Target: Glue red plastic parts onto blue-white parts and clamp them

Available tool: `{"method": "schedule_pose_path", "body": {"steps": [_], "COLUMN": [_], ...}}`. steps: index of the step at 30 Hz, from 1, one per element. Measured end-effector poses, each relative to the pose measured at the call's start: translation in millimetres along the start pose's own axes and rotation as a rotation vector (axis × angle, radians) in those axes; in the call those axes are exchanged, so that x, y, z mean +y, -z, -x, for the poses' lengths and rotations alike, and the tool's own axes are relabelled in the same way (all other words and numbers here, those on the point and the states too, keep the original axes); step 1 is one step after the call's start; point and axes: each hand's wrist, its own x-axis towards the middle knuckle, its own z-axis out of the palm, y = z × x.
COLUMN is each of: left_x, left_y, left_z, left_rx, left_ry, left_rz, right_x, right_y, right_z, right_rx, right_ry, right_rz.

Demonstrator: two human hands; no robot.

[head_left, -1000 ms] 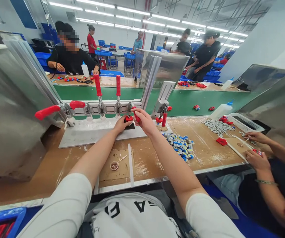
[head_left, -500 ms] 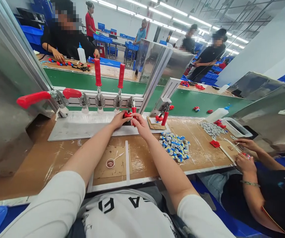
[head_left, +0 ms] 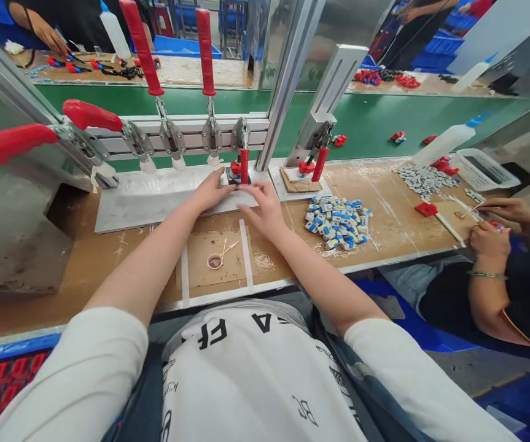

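Red clamp handle [head_left: 244, 166] points down; left hand [head_left: 210, 191] lies left of it, grip unclear; right hand [head_left: 266, 212] just in front, fingers parted.

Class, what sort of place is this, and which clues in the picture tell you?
Probably a factory assembly area: red-handled clamps, a heap of small parts on the workbench, and a co-worker at it too.

The clamp handle [head_left: 244, 166] is red, the belt [head_left: 375, 120] green, blocks [head_left: 338, 222] blue, grey and perhaps yellow.
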Motion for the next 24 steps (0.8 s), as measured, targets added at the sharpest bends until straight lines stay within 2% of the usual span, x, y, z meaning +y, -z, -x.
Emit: {"method": "schedule_pose_path", "body": {"steps": [4, 6, 9, 13, 15, 17, 19, 21, 24], "left_x": [15.0, 27.4, 39.1, 33.0, 26.3, 21.9, 23.1, 32.0, 58.5], "left_y": [36.1, 45.5, 45.9, 35.8, 32.6, 32.6, 36.4, 44.4, 61.2], "left_z": [57.0, 82.2, 107.2, 115.3, 113.0, 110.7, 111.0, 115.1, 129.0], "left_rx": [-0.107, -0.073, 0.103, 0.329, 0.374, 0.400, 0.401, 0.339, 0.083], "left_ry": [0.034, 0.018, 0.006, -0.004, -0.015, -0.016, -0.026, -0.066, -0.128], "left_rz": [-0.030, 0.020, 0.098, 0.201, 0.216, 0.205, 0.185, 0.146, 0.064], "right_x": [-17.9, -17.8, -15.5, -25.2, -36.3, -48.6, -59.4, -67.4, -73.5], "right_y": [5.4, 3.0, 1.0, 13.8, 24.1, 32.2, 36.1, 36.3, 34.7], "right_z": [34.8, 40.8, 40.8, 37.6, 35.5, 32.5, 29.2, 26.7, 24.5], "right_rx": [-0.436, -0.523, -0.538, -0.442, -0.419, -0.429, -0.444, -0.456, -0.503], "right_ry": [0.138, 0.108, 0.041, -0.080, -0.026, 0.120, 0.266, 0.365, 0.452], "right_rz": [-0.037, -0.038, -0.083, -0.240, -0.256, -0.196, -0.094, 0.014, 0.126]}}
